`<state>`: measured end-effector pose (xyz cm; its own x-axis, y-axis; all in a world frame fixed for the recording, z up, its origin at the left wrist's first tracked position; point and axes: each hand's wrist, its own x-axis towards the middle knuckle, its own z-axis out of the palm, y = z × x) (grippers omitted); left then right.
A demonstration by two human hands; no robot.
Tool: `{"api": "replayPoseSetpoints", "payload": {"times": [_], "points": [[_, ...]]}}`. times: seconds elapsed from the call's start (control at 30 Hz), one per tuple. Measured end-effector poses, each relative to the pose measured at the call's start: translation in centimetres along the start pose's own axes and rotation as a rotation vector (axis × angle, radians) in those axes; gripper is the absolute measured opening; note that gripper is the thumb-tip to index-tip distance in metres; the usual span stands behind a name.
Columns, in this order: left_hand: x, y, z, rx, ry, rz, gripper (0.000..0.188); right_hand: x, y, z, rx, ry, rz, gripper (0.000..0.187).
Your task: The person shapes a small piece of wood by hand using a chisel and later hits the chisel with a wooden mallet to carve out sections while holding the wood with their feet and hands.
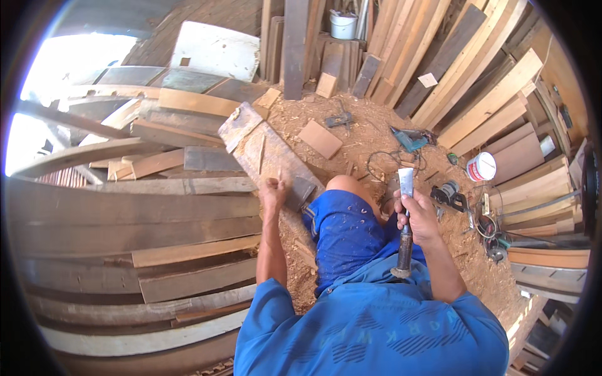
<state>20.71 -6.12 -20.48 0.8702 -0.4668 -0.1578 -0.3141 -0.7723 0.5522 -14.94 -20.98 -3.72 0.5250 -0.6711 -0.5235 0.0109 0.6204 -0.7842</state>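
Observation:
My right hand [419,216] grips a chisel [406,183] upright in front of my body, with its flat metal blade pointing up. The dark handle [404,252] hangs below the fist and ends in a worn, flattened butt. My left hand [271,193] is closed, its fingers curled over the edge of a long wooden plank [256,139]; whatever they hold is too small to make out. Shavings and a thin sliver of wood [261,156] lie on the plank. Beside my left hand, a dark grey block [300,192] rests near the plank's close end, by my leg.
Sawdust covers the floor, with a flat board piece [320,139], a teal power tool [409,139], cables and a grinder-like tool [448,192]. A white bucket [481,167] stands at right. Stacked boards [138,210] fill the left; upright planks [401,50] lean at the back.

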Motion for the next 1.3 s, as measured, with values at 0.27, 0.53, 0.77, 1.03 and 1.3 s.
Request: {"api": "replayPoseSetpoints", "payload": {"times": [0.27,0.53,0.77,1.03,1.3], "points": [[3.2,1.1,1.9,0.250,0.115,0.096,0.053,8.5,1.3,-4.9,-0.187,0.154,0.011,0.019],[-3.7,8.6,5.4,0.469,0.017,0.156,0.060,22.9,2.4,-9.0,-0.590,0.231,-0.005,0.020],[-2.3,7.5,7.1,0.536,-0.021,0.161,0.052,38.5,14.3,-14.4,-1.097,0.067,0.190,0.032],[-1.4,6.6,7.4,0.599,-0.145,0.143,0.059,48.0,24.9,-16.0,-1.317,-0.018,0.404,0.035],[-1.3,6.0,8.5,0.564,-0.208,0.106,0.056,51.1,32.9,-14.3,-1.365,-0.268,0.654,0.034]]}}
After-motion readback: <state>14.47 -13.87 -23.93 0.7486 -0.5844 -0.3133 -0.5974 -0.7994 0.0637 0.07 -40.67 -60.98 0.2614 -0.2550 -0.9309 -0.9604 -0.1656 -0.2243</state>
